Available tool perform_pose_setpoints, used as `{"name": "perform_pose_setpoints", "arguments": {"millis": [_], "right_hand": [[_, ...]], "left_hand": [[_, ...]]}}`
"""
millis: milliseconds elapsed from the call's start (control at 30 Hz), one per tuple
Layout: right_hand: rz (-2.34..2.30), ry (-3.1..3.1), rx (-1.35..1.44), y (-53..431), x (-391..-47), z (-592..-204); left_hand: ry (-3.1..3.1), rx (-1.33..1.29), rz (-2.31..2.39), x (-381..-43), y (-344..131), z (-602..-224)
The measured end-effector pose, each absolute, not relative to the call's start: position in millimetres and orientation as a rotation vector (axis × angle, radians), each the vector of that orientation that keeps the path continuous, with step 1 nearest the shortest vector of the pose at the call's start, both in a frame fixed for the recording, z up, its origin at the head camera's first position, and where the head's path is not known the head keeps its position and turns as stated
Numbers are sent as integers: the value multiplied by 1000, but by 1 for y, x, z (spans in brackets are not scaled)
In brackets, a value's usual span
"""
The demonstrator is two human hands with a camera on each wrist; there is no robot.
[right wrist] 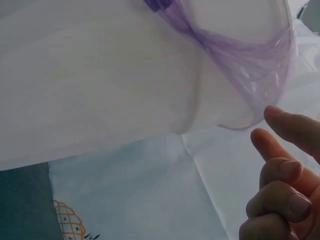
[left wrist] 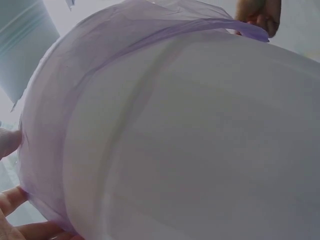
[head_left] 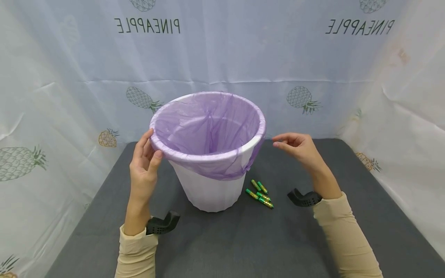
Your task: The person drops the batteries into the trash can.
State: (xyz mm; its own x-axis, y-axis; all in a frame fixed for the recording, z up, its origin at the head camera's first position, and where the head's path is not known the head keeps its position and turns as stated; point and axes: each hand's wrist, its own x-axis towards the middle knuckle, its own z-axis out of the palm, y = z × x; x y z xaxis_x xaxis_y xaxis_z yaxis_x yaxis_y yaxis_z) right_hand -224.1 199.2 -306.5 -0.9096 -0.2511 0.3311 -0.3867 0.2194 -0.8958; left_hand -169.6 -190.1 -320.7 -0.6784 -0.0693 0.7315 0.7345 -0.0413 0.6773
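A white trash bin stands upright on the dark table, lined with a thin purple trash bag folded over its rim. At the front right, a strip of white rim shows bare, and the bag's gathered edge hangs down the right side. My left hand rests against the left of the rim, fingers and thumb spread on the outside; in the left wrist view its fingertips touch the bag. To the right of the bin, my right hand holds nothing, thumb and forefinger extended toward the rim, other fingers curled.
Several small green-and-gold cylinders lie on the table by the bin's right foot. A white curtain printed with pineapples hangs behind and along both sides. Each wrist carries a black camera mount.
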Motion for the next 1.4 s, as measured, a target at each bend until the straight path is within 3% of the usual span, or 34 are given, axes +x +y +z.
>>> {"name": "perform_pose_setpoints", "arguments": {"millis": [367,667,1000,1400], "right_hand": [[1787,-2409,921,215,-235,-372],[1844,-2499,886,221,-239,-418],[1861,-2596,781,223,-250,-439],[1831,-2789,919,233,-262,-462]], "left_hand": [[-1678,-704,-1783,-169,-191,-322],[-1689,-683,-1793,-167,-190,-324],[-1686,-682,-1791,-169,-193,-322],[-1696,-651,-1796,-170,-192,-322]]}}
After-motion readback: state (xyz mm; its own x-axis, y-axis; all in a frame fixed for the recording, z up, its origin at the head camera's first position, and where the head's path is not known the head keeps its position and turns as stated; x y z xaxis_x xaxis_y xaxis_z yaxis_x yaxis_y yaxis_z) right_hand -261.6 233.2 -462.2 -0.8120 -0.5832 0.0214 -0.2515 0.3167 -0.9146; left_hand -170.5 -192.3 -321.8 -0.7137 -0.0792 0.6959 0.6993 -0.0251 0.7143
